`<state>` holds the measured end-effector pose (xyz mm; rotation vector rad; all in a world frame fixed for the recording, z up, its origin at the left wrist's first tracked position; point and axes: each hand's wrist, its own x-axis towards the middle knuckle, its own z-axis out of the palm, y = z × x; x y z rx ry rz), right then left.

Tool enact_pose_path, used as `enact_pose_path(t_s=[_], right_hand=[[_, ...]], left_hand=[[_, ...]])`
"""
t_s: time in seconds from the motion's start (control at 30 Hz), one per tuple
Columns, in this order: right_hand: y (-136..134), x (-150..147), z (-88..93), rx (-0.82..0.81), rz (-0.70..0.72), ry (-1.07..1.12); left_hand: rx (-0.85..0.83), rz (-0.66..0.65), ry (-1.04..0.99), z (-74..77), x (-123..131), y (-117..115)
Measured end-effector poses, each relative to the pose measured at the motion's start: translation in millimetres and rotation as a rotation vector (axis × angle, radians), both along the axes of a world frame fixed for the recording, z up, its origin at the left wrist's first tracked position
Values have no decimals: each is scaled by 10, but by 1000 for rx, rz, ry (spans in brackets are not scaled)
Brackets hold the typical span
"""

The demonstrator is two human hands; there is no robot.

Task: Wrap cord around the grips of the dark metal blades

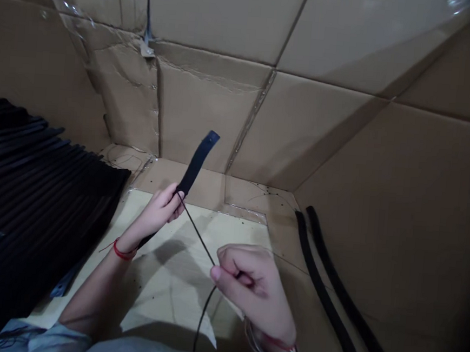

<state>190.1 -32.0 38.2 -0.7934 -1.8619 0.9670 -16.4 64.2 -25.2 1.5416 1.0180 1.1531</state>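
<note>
Diagonally, the black strip (196, 165) rises rightward from the left hand (158, 210).

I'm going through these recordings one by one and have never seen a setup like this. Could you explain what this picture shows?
No machine is involved here. The picture comes from a camera worn on a person's head, looking forward and down, so the two bare hands are that person's own.

The left hand holds a flat black strip, which sticks up past the fingers. The right hand pinches a thin black cord, which runs up towards the strip.

Below the hands is a pale board, and cardboard walls surround the space. On the left lies a large pile of black strips. On the right, two long black strips lie side by side on cardboard.
</note>
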Motion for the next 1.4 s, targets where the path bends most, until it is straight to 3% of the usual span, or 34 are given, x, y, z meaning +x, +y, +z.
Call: enact_pose_path(t_s=[0.1,0.23,0.43,0.6,0.7,0.8,0.87,0.93,1.0,1.13,1.27,1.4], right_hand=[[80,65,-47,-160,-138,27],[198,291,-58,-258,-366,88],[418,348,-81,-274,-402,48],[934,219,-405,-245,-330,-80],[1109,47,-611,-150,-484,-251],[1032,-165,-674,-29,-619,-206],[892,-308,-650,23,-478,-34],[753,-430,-618,-120,-208,144],[665,-515,-602,-244,-80,238],[646,-577,-599,-295,-95,290],[659,-575,-532,-334,-108,328],[632,-551,-466,-273,-138,270]], left_hand=[[-39,-36,-118,77,-126,-26],[-121,-171,-365,229,-252,-148],[-163,-180,-521,371,-270,-346],[-255,-263,-497,343,-199,-400],[-242,-251,-448,267,-64,-338],[-208,-229,-372,169,74,-251],[-169,-190,-295,103,132,-211],[-113,-118,-190,47,157,-193],[-67,-63,-74,7,162,-195],[-31,-29,52,-3,158,-223],[-89,-107,-66,50,149,-246],[-169,-213,-182,97,109,-245]])
